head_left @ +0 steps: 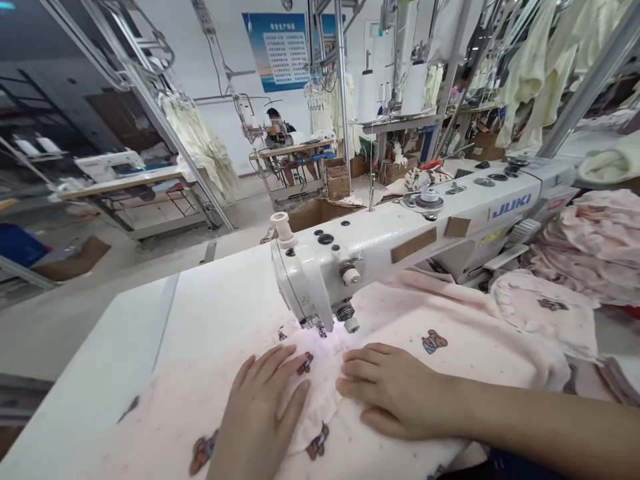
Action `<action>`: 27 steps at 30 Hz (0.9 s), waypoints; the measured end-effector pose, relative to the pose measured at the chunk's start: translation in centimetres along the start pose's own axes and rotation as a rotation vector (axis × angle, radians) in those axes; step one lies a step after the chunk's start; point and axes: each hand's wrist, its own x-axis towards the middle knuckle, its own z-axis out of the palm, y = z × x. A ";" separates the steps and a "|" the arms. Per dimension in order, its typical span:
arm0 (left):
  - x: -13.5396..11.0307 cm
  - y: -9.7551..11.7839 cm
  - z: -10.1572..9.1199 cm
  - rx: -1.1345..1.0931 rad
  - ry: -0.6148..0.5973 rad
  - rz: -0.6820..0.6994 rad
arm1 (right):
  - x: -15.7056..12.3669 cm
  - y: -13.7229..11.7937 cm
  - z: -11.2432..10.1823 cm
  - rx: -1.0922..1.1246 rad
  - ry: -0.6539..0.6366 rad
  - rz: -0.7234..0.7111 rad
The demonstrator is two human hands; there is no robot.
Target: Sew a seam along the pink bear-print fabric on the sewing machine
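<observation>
My left hand (257, 410) and right hand (400, 390) lie palm down on the pink cloth (480, 343), fingers slightly apart. The cloth covers part of the desk (215, 293), extending beneath the sewing machine (373, 230).

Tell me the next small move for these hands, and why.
Probably ease the pink fabric gently away from the body, under the sewing head: the left hand and the right hand both lie palm-down on it, just on the near side of the lit area below that head.

Fabric (327, 395) on table (215, 293), under sewing machine (373, 240)
</observation>
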 end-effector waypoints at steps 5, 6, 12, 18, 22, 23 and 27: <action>2.5 0.9 1.6 -0.204 0.136 0.162 | 0.2 -0.5 -0.1 -0.047 -0.013 0.004; 2.6 0.8 1.9 -0.203 0.129 0.196 | 0.3 -0.8 -0.1 -0.058 -0.006 0.015; 2.2 -0.3 2.6 -0.189 0.070 0.218 | 0.5 -0.7 0.2 -0.048 0.059 0.052; 2.0 -0.2 2.8 -0.166 0.014 0.205 | 0.6 2.2 -1.7 -0.177 0.071 0.060; 1.9 -0.4 2.9 -0.163 0.021 0.213 | 1.1 2.7 -2.5 -0.358 0.095 -0.007; 1.9 -0.4 2.9 -0.155 0.017 0.218 | 1.2 2.5 -2.6 -0.391 0.101 -0.098; 1.9 -0.4 2.7 -0.122 0.003 0.225 | 2.1 1.8 -2.2 -0.488 0.179 -0.402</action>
